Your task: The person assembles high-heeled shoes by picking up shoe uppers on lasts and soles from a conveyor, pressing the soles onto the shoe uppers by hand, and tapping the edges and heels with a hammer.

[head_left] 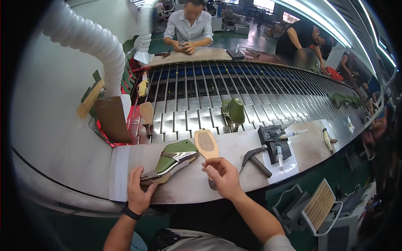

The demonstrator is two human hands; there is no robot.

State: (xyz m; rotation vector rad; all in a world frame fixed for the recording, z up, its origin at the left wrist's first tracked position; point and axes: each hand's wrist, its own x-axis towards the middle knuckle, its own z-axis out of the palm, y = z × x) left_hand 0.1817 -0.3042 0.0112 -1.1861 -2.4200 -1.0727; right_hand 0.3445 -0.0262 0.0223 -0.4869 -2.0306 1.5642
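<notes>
A green shoe last [178,151] with silver straps and a tan underside lies on its side on the bench before me. My left hand [139,191], a dark band on its wrist, grips the last's narrow end between thumb and fingers. Just right of the last lies a tan shoe sole [207,144] with a brown patch and a dark lower end. My right hand [225,178] hovers over the sole's middle and covers part of it. Its fingers are curled in towards the thumb; whatever is between them, if anything, is hidden.
A hammer [256,161] lies right of my right hand, beside black blocks [274,141] holding syringes. Another green last [233,112] stands on the metal slat conveyor [184,119]. A second sole [146,113] leans at left, below a white hose [111,62]. Across the conveyor, a person [188,29] handles a small part.
</notes>
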